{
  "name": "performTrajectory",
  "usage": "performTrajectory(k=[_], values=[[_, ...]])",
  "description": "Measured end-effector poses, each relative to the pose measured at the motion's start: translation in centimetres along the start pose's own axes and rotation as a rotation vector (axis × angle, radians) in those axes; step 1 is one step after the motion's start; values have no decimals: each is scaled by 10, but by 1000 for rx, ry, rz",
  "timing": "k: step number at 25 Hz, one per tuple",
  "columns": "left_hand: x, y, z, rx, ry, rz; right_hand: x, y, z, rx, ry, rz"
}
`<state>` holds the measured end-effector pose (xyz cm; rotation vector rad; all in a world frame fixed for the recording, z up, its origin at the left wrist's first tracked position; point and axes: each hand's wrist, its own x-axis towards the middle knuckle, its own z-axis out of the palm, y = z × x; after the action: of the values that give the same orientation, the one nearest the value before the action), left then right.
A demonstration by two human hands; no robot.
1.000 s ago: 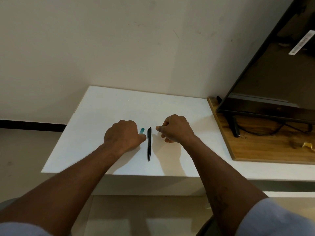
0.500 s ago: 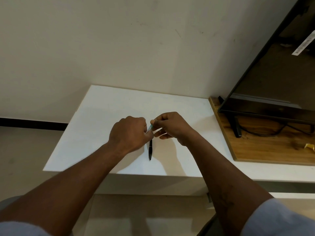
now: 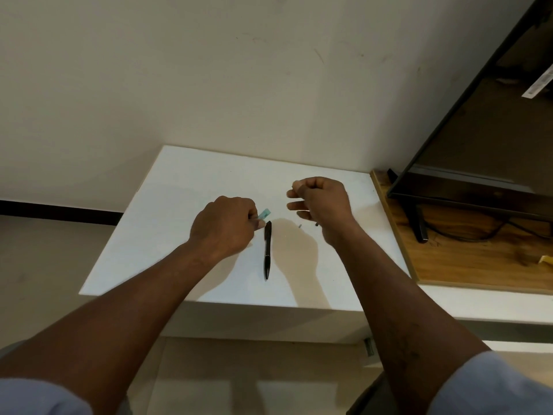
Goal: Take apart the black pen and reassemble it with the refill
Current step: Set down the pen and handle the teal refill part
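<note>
The black pen (image 3: 267,250) lies whole on the white counter (image 3: 179,205) between the hands, so disassembly looks unstarted, while the left hand (image 3: 224,229) grips a teal-capped piece (image 3: 264,213), probably the refill, and the right hand (image 3: 321,202) is curled shut, contents unclear.

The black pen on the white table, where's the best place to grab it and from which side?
Grip the black pen around its middle, from above with thumb and forefinger across its width. It lies flat on the white table, pointing away from the person, with bare surface on both long sides. The right hand looks freer; the left hand holds something teal.
</note>
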<state>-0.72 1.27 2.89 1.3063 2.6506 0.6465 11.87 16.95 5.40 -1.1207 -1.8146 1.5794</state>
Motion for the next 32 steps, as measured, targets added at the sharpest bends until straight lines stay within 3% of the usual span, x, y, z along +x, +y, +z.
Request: performTrajectory(k=[2,5,7,12,18,32], values=[[2,-5,-2,-63,13,-32,-1,3,-6,-157,-51,-18],[4,-8,-3,-105,12,-55,-5,16,-2,-708,-178,-92],[4,-8,-4,-111,25,-62,-7,21,4,-857,-185,-159],[5,-11,-10,-63,98,-84,-21,28,33,-939,-303,-330],[5,-16,-18,-20,112,-131,-28,41,58,-1063,-242,-512],[6,-23,-11,6,-3,-115,-18,20,37,-899,-96,-408]])
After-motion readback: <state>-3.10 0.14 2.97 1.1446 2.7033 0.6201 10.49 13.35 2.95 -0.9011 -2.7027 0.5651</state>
